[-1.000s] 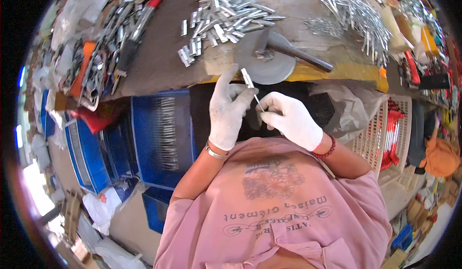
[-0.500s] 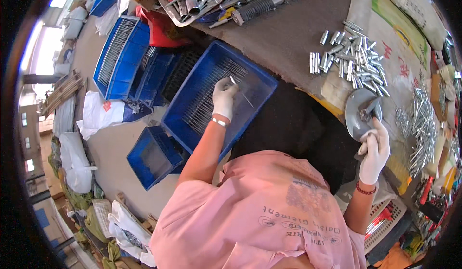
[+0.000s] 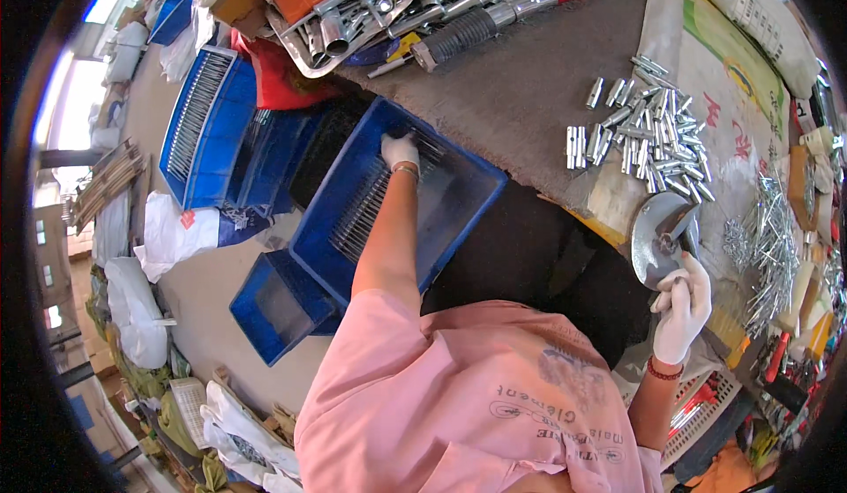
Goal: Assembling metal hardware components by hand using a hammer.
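My left hand point(image 3: 400, 151), in a white glove, reaches down into a large blue plastic bin point(image 3: 481, 195). It is over the far end of a row of thin metal rods point(image 3: 355, 220) lying side by side; its fingertips are hidden. On the right, my gloved right hand point(image 3: 684, 306) is at the near edge of a round grey metal dish point(image 3: 651, 250), inside which a short metal piece shows. Its fingers are bent together, and what they hold, if anything, cannot be made out. A pile of short silver tubes point(image 3: 657, 127) lies beyond the dish.
A metal tray of sockets and tools point(image 3: 331, 34) stands on the bench, beside a long tool with a black spring and red band point(image 3: 503, 12). Smaller blue bins point(image 3: 198, 131) are at left. Loose long metal pins point(image 3: 772, 250) lie at far right, near a white basket point(image 3: 706, 409).
My left hand, which held a thin rod with a silver end above the bin, has moved lower to the rods at the far side. My right hand stays by the dish, slightly lower in view.
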